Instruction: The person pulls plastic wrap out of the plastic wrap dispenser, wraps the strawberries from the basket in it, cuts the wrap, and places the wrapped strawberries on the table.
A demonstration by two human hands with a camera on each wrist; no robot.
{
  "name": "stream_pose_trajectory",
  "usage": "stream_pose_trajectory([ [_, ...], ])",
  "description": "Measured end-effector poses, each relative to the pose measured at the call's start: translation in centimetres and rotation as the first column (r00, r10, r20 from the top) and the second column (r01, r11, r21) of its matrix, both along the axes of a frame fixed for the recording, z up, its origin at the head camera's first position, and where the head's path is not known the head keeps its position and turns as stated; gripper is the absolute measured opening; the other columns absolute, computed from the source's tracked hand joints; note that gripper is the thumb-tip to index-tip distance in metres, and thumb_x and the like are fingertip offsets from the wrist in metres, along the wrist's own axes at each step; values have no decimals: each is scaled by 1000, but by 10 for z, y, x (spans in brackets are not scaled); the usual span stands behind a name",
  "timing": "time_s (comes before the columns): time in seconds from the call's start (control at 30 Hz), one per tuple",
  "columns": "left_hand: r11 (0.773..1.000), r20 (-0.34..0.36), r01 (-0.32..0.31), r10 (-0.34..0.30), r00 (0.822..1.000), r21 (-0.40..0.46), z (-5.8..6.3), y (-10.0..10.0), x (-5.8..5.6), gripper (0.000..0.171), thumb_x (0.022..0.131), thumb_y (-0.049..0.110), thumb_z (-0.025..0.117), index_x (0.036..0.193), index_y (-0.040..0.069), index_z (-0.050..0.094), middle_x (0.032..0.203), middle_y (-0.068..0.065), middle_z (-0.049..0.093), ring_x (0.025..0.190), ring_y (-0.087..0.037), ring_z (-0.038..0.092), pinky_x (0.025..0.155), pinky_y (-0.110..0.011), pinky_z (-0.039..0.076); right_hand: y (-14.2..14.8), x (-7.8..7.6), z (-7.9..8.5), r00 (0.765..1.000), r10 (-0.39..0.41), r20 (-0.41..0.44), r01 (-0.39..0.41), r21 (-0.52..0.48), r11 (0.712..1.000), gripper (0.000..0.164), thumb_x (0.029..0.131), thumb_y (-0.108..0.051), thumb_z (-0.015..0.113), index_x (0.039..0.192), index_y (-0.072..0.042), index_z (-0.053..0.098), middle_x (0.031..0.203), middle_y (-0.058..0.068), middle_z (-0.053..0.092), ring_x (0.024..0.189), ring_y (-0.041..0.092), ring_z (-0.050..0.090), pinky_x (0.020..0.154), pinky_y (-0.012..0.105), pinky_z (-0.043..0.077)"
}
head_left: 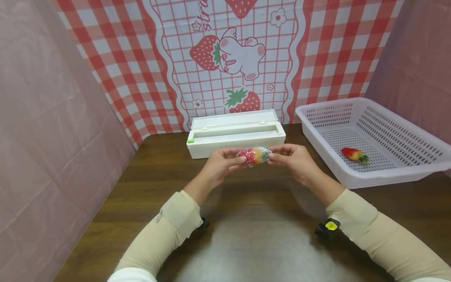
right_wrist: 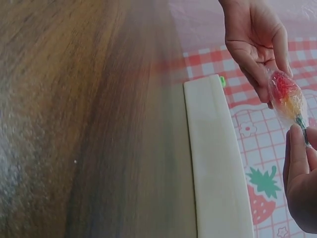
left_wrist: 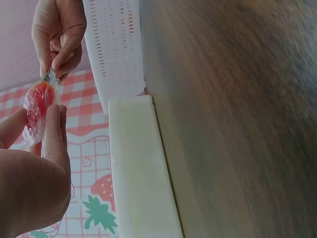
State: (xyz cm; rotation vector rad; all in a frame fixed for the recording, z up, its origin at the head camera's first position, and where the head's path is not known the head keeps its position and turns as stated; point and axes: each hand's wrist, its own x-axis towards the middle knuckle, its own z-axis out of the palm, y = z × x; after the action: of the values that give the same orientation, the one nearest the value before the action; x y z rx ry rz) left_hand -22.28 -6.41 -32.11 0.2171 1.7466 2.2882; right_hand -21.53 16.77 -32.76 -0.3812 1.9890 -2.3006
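Wrapped fruit: red-yellow-green strawberry-shaped fruit (head_left: 253,156) in crinkled clear plastic film (head_left: 266,150); was held up off brown wood-grain tbl (head_left: 169,188) btwn both hands, lying roughly crosswise, red end to L, green end to R.
L hand (head_left: 222,162): thumb + fingers grasped the film-covered red end, thumb on wearer's side.
R hand (head_left: 296,161): thumb + fingertips pinched the film-covered green end.
Film step: prob. was snugging wrap round the ends. Doing it well called for L steadying the body w/ light, even pressure while R gathered/smoothed film a bit at a time; too hard a pull could've torn it or bared the tip. Worth turning the fruit slowly to check for loose folds, esp. at leafy end.
White box: long rectangular white plastic box (head_left: 239,147) stood just beyond hands, lid (head_left: 234,119) up at the back; hands needed to stay clear of its edge.
Basket: whitish slotted plastic basket (head_left: 391,179) sat to R, w/ an unwrapped red-yellow strawberry-shaped fruit with green leaves (head_left: 353,154) inside.
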Motion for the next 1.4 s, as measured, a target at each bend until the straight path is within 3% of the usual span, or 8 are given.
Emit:
stream_pose_trajectory([
  [0.13, 1000, -3, 4, -4, 1000, -9, -1, -2, 0, 35, 87, -13, 61, 122, -15, 56, 118, -22, 63, 93, -24, 67, 84, -36, 55, 1, 0, -1, 1000, 4, -2, -4, -9, 1000, 12, 91, 6, 63, 101, 2, 67, 91, 3, 71, 80, 16, 71, 80, 31, 56],
  [0.33, 999, 26, -30, 30, 999, 24, 0, -10, 0, 36, 88, -12, 61, 124, -14, 55, 124, -21, 59, 104, -28, 64, 86, -35, 55, 4, 0, 0, 1000, 25, -17, -25, 11, 1000, 23, 91, 3, 63, 111, 14, 59, 91, 4, 70, 80, 16, 71, 80, 32, 56],
  [0.47, 999, 17, -46, 45, 999, 27, 3, -19, 2, 36, 90, -10, 60, 126, -14, 54, 127, -22, 56, 107, -29, 63, 88, -35, 54, 7, 1, 0, 999, 24, -26, -23, 61, 998, 33, 92, -1, 65, 116, 19, 54, 92, 4, 71, 81, 16, 71, 81, 34, 56],
  [0.77, 991, 50, -117, 114, 992, 64, 9, -47, 7, 33, 90, -7, 62, 122, -10, 56, 126, -20, 55, 104, -27, 64, 89, -34, 53, 11, 2, -3, 999, -6, -47, 16, 216, 976, 41, 90, -7, 69, 120, 16, 54, 95, 1, 69, 85, 15, 68, 80, 37, 57],
  [0.87, 986, 56, -146, 141, 988, 82, 8, -56, 8, 32, 90, -9, 61, 121, -11, 55, 126, -20, 53, 106, -27, 63, 89, -35, 53, 13, 3, -3, 998, -5, -60, 23, 298, 954, 43, 90, -12, 71, 121, 13, 56, 107, 14, 67, 88, 15, 67, 82, 37, 57],
  [1.0, 980, 64, -185, 180, 982, 79, 9, -68, 10, 28, 90, -7, 62, 117, -9, 57, 126, -18, 51, 108, -27, 61, 88, -35, 54, 17, 4, -5, 993, -8, -117, 59, 438, 897, 44, 88, -18, 74, 121, 7, 60, 115, 24, 64, 90, 16, 66, 81, 32, 56],
  [1.2, 967, 78, -240, 234, 969, 85, 9, -84, 12, 20, 91, -6, 62, 111, -4, 60, 127, -16, 50, 102, -24, 63, 88, -35, 54, 19, 7, -4, 982, 0, -188, 104, 543, 833, 45, 86, -23, 76, 121, 2, 62, 116, 22, 65, 99, 25, 63, 76, 21, 52],
  [1.4, 950, 121, -302, 291, 949, 81, 7, -104, 11, 28, 91, -7, 61, 118, -3, 57, 132, -16, 46, 99, -23, 64, 88, -34, 53, 20, 7, -6, 971, 34, -237, 122, 609, 784, 47, 85, -26, 78, 122, -1, 62, 117, 21, 64, 101, 28, 63, 78, 29, 53],
])
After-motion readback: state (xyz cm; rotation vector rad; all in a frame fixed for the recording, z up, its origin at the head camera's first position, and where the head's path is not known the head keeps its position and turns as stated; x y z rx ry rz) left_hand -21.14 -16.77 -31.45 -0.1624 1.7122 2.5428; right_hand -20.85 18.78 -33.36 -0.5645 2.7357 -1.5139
